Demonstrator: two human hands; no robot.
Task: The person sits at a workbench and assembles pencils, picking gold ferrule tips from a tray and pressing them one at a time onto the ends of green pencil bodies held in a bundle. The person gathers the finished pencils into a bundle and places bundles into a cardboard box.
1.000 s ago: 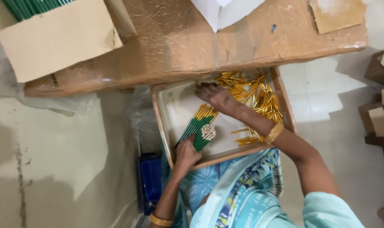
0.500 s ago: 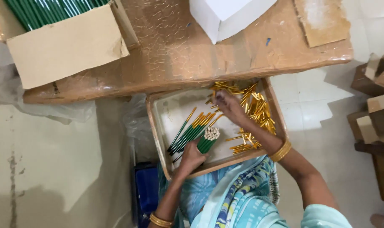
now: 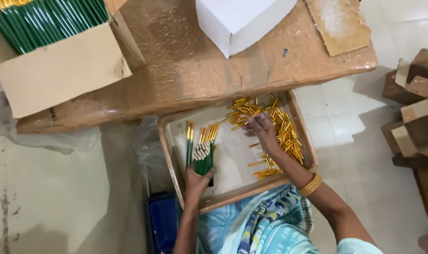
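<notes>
The left hand (image 3: 196,181) is wrapped tight around a bunch of green pencils (image 3: 202,157), ends pointing up toward twelve o'clock. The right hand (image 3: 261,129) reaches in from five o'clock, palm down, fingers loosely spread on a pile of gold caps (image 3: 282,134). I cannot tell if it pinches one. Both hands are inside a shallow tray (image 3: 169,150) on the person's lap. At twelve o'clock stands a brown table (image 3: 186,70) with a white box (image 3: 242,21) and a cardboard box (image 3: 59,70) full of green pencils. The floor (image 3: 49,188) is pale.
</notes>
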